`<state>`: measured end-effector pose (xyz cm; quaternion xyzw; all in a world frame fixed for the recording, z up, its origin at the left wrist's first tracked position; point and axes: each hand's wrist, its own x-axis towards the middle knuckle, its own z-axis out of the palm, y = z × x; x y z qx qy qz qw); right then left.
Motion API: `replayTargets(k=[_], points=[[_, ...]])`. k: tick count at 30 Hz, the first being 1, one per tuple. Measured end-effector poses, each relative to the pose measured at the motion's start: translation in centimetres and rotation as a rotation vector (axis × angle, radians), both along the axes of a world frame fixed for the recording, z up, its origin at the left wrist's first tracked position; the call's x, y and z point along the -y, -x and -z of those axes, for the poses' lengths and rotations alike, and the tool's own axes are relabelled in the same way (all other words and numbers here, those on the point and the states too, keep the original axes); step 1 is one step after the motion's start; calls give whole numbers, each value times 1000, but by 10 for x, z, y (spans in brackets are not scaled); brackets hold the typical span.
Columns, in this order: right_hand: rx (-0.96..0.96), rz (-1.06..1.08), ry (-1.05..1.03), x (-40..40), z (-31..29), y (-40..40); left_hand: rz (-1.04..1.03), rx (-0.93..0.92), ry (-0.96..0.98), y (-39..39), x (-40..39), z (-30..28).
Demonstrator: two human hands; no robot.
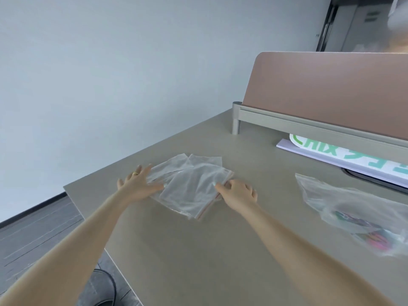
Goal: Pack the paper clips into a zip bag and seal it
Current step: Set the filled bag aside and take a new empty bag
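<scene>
Picking: one zip bag off the stack of zip bags (189, 186), none separated yet
Left hand (138, 185): spread flat, pinning the stack
Right hand (237, 192): pinching the top edge
Next: peel one free

Two bare hands, the left hand (141, 184) and the right hand (239, 192), are showing alongside one stack of clear flat zip bags (189, 188), its number uncountable, one large crumpled clear plastic bag (344, 208) of colourful items, and one white sign with green lettering (335, 157).

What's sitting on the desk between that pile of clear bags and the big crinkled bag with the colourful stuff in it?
Nothing: the head view shows bare desk between the pile of zip bags and the crinkled bag.
</scene>
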<state>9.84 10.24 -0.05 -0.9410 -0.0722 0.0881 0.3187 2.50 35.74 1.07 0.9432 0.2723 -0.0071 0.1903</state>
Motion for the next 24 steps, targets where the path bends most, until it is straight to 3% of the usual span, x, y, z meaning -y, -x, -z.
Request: replayTargets(k=[3,7,9,11,14,16,18,20,24], points=[[-12,74,-38,-17,1,-16,96,87,-92,-4,0,3],[40,138,-80,-32,6,-22,78,193,-279,-7,5,6],[72,142,-102,-34,9,-22,18,265,-210,-8,7,7],[106,191,-183,-34,7,-23,-77,357,16,-9,12,1],[278,274,-437,-31,-3,-19,-269,571,690,-3,31,-21],[292,179,-667,-31,-20,-8,-344,664,1053,9,48,-37],[232,16,-766,-38,-44,11,-375,730,1253,24,63,-49],[218,-184,-738,-49,-61,39,-362,772,1373,41,77,-56],[200,-557,-655,-56,-70,109,-158,764,1511,77,98,-68]])
